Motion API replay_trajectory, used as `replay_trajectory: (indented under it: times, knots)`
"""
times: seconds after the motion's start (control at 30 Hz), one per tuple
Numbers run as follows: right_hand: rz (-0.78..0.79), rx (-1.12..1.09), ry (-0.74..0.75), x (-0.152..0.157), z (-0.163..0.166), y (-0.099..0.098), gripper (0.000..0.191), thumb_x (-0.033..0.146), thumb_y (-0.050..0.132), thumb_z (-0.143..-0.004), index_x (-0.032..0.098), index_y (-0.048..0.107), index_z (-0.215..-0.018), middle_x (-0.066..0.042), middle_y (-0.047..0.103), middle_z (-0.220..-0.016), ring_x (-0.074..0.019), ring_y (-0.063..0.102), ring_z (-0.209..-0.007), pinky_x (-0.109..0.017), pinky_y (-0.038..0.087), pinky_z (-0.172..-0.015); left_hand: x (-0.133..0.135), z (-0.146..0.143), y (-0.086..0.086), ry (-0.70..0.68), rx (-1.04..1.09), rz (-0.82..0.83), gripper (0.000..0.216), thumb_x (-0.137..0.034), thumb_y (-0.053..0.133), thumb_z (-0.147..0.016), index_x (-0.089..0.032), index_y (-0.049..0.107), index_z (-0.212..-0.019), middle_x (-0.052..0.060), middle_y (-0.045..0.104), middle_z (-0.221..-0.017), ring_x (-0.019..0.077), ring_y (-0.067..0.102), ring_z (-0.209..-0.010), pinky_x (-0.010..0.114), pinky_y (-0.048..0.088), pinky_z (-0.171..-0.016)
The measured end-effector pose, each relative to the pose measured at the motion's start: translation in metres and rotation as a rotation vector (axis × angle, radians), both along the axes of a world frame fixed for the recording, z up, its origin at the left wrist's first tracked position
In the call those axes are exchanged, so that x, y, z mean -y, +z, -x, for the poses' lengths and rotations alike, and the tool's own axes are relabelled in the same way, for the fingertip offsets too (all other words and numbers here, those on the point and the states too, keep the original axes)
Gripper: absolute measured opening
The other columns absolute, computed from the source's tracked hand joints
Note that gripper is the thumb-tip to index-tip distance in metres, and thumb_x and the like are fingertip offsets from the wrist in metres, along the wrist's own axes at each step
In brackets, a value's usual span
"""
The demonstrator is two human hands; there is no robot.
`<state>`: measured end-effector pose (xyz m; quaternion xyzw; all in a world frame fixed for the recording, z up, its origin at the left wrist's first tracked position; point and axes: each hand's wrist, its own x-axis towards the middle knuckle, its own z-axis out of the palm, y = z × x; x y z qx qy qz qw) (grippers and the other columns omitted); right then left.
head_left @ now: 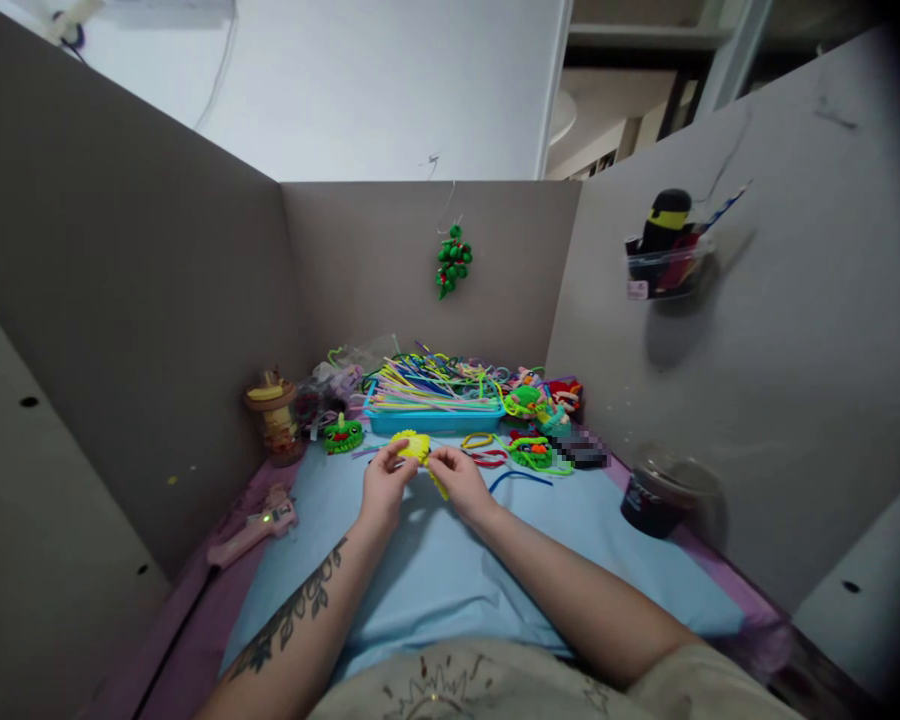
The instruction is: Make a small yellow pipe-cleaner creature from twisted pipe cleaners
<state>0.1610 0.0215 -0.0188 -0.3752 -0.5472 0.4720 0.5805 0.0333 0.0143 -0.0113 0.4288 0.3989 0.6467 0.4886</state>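
Between my two hands, above the blue cloth, is a yellow pipe-cleaner piece with a wound, ridged body. My left hand pinches its left side between thumb and fingers. At its right side my right hand is closed, with fingertips on the piece and a yellow strand hanging below them. The exact spot under the right fingertips is hidden. Just behind the hands stands a blue tray heaped with pipe cleaners in many colours.
A pink glue gun with a lit green light lies at left, near a lidded cup. Green pipe-cleaner figures flank the tray. A dark tub stands at right. Grey panels enclose three sides; a clear holder hangs right.
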Motion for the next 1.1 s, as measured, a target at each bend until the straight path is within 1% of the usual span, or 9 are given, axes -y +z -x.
replay_trajectory:
  times: [0.23,0.37,0.53,0.63,0.73,0.83,0.9,1.0,1.1]
  knots:
    - [-0.118,0.102,-0.021,0.0042,0.0012,0.0018,0.012,0.030,0.056,-0.072,0.018,0.055,-0.071,0.002,0.055,-0.064,-0.0133,0.050,-0.061,-0.025,0.039,-0.059,0.0026,-0.0013,-0.0022,-0.005,-0.096,-0.038,0.059,-0.028,0.077,-0.056,-0.014,0.056,-0.110,0.008,0.066,-0.091,0.0162,0.064,-0.076,0.025,0.048,-0.067]
    - [-0.125,0.134,-0.039,0.0042,0.0013,0.0015,0.012,0.029,0.055,-0.073,0.018,0.055,-0.072,0.002,0.054,-0.064,-0.0136,0.051,-0.061,-0.025,0.040,-0.060,0.0040,-0.0033,-0.0008,0.001,-0.139,-0.073,0.057,-0.025,0.076,-0.057,-0.014,0.055,-0.109,0.009,0.065,-0.095,0.0157,0.064,-0.075,0.025,0.050,-0.065]
    - [-0.137,0.194,-0.057,0.0042,-0.0009,0.0024,0.012,0.028,0.054,-0.072,0.016,0.056,-0.072,0.002,0.055,-0.064,-0.0132,0.051,-0.060,-0.025,0.040,-0.059,0.0038,-0.0036,0.0008,0.031,-0.190,-0.119,0.050,-0.021,0.074,-0.059,-0.014,0.058,-0.106,0.009,0.063,-0.103,0.0165,0.062,-0.084,0.023,0.051,-0.066]
    - [-0.160,0.249,-0.074,0.0045,-0.0019,0.0024,0.011,0.026,0.053,-0.072,0.016,0.057,-0.071,0.001,0.055,-0.064,-0.0133,0.051,-0.060,-0.025,0.040,-0.059,0.0039,-0.0039,0.0018,0.039,-0.207,-0.126,0.048,-0.017,0.072,-0.058,-0.014,0.058,-0.104,0.009,0.063,-0.101,0.0176,0.062,-0.087,0.023,0.051,-0.066]
    - [-0.194,0.321,-0.108,0.0039,-0.0025,0.0007,0.009,0.023,0.053,-0.072,0.016,0.058,-0.070,0.000,0.057,-0.065,-0.0137,0.052,-0.062,-0.024,0.041,-0.060,0.0042,-0.0046,0.0029,0.049,-0.227,-0.113,0.048,-0.013,0.070,-0.058,-0.013,0.058,-0.105,0.009,0.064,-0.096,0.0174,0.062,-0.083,0.023,0.051,-0.065]
    - [-0.267,0.435,-0.157,0.0034,-0.0032,-0.0008,0.008,0.019,0.052,-0.073,0.016,0.060,-0.071,0.000,0.058,-0.068,-0.0142,0.053,-0.066,-0.024,0.041,-0.062,0.0044,-0.0051,0.0032,0.061,-0.251,-0.102,0.048,-0.010,0.068,-0.058,-0.012,0.058,-0.105,0.008,0.065,-0.091,0.0155,0.063,-0.074,0.022,0.050,-0.062]
    - [-0.313,0.511,-0.182,0.0037,-0.0038,-0.0008,0.009,0.016,0.052,-0.073,0.016,0.060,-0.072,-0.001,0.059,-0.070,-0.0143,0.053,-0.067,-0.025,0.041,-0.063,0.0043,-0.0048,0.0019,0.072,-0.277,-0.109,0.048,-0.008,0.066,-0.059,-0.013,0.059,-0.105,0.008,0.065,-0.093,0.0139,0.063,-0.068,0.021,0.050,-0.060]
    - [-0.376,0.621,-0.199,0.0052,-0.0049,0.0005,0.011,0.012,0.051,-0.075,0.016,0.060,-0.072,-0.002,0.058,-0.071,-0.0147,0.053,-0.069,-0.026,0.041,-0.065,0.0035,-0.0035,-0.0020,0.087,-0.368,-0.153,0.048,-0.007,0.062,-0.061,-0.016,0.059,-0.108,0.007,0.065,-0.098,0.0127,0.062,-0.065,0.022,0.050,-0.061]
    - [-0.475,0.753,-0.191,0.0068,-0.0068,0.0022,0.013,0.009,0.049,-0.077,0.017,0.059,-0.074,-0.002,0.058,-0.073,-0.0152,0.054,-0.072,-0.026,0.042,-0.067,0.0029,-0.0013,-0.0060,0.090,-0.489,-0.208,0.048,-0.006,0.058,-0.063,-0.018,0.059,-0.109,0.006,0.066,-0.098,0.0143,0.063,-0.068,0.024,0.050,-0.065]
